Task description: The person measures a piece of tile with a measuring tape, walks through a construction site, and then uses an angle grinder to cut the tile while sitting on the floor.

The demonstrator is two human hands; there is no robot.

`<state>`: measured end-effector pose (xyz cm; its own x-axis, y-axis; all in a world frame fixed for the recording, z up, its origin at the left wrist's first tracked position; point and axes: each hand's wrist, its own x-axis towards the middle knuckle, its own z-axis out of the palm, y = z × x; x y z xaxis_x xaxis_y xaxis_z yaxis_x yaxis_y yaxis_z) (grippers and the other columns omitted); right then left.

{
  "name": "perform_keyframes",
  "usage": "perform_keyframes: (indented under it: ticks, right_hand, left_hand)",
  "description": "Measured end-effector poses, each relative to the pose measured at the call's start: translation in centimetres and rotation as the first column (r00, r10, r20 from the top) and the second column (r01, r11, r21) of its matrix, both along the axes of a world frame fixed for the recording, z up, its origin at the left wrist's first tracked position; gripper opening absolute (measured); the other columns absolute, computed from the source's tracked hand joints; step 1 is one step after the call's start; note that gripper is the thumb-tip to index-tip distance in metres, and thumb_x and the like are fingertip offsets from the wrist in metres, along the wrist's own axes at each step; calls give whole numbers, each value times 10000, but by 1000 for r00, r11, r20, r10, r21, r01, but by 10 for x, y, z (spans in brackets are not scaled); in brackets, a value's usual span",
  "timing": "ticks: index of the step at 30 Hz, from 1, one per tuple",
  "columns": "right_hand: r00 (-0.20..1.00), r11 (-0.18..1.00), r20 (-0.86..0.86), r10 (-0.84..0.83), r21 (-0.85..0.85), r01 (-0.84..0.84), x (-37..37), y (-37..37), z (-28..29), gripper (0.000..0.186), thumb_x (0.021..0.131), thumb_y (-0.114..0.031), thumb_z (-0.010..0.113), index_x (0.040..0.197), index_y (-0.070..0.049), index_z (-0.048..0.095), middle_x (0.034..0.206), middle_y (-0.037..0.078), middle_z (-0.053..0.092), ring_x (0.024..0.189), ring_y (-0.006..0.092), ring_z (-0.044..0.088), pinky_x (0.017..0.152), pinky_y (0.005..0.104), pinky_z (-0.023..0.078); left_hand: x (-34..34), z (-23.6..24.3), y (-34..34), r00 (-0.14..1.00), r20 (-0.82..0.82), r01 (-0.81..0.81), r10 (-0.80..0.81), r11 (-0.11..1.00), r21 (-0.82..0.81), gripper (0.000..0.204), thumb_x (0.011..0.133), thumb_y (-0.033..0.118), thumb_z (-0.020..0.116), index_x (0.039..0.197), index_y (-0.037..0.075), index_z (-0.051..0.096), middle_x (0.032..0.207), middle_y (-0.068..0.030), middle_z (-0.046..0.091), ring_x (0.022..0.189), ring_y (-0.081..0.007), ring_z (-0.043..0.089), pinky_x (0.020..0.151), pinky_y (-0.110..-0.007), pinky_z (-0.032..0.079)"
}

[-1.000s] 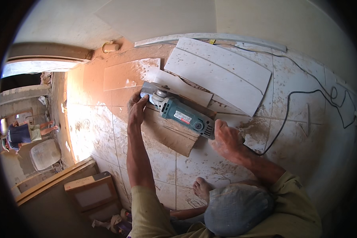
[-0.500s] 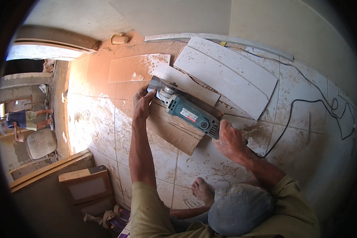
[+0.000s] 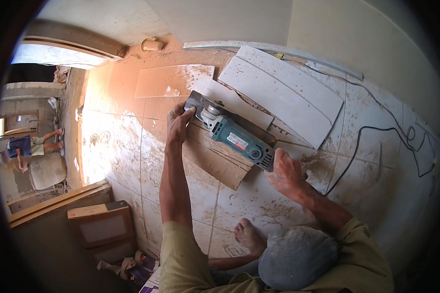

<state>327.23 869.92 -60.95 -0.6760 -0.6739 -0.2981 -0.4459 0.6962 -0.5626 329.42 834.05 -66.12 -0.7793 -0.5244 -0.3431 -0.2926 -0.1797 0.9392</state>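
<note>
A teal angle grinder [image 3: 237, 140] with a silver head lies slantwise over the dusty floor. My right hand [image 3: 286, 172] is closed around its rear end. By the grinder's head, my left hand [image 3: 178, 122] pinches the end of a dark grey flat strip [image 3: 196, 100], thumb on top. The strip runs along the grinder's far side, partly hidden beneath it; its material is unclear. Below the grinder is a dusty brown board-like piece [image 3: 217, 163]. Pale tile pieces lie beyond: a narrow one [image 3: 242, 105], a dust-covered one [image 3: 166, 80] and larger white ones [image 3: 283, 93].
A black cable [image 3: 359, 139] loops over the tiled floor at right. A long pale bar [image 3: 278, 50] lies along the wall, near a tan cup-like object [image 3: 152, 45]. Cardboard boxes [image 3: 102, 224] stand at lower left. Another person [image 3: 22, 146] is beyond the doorway.
The grinder and both hands have shifted slightly right and down in the picture. My left fingers have moved a little along the strip's end. The view has tilted slightly.
</note>
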Motion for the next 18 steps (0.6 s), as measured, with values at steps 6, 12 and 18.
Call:
perform_keyframes:
  ticks: [6,12,18]
  right_hand:
    - [995,996,57,-82,-36,84,4,3,-5,489,682,-182,776,942,4,406,836,216,582,736,412,634,657,499,514]
    - [997,997,45,-65,-44,67,3,6,-5,483,682,-174,771,944,8,409,835,215,584,735,409,637,659,492,520]
    - [997,997,43,-63,-46,65,3,10,-5,475,683,-171,764,946,17,415,848,229,591,746,410,641,663,488,524]
  left_hand:
    - [-1,0,4,1000,-1,-4,4,1000,0,374,858,47,648,1197,-71,542,997,-86,672,878,-126,626,809,-227,482]
    - [0,1,2,1000,23,2,-2,1000,-12,366,857,46,653,1187,-68,545,993,-84,670,870,-123,626,804,-223,485]
    - [-1,2,6,999,-17,-32,32,999,-3,361,854,52,658,1178,-68,551,968,-70,667,837,-108,613,755,-207,474]
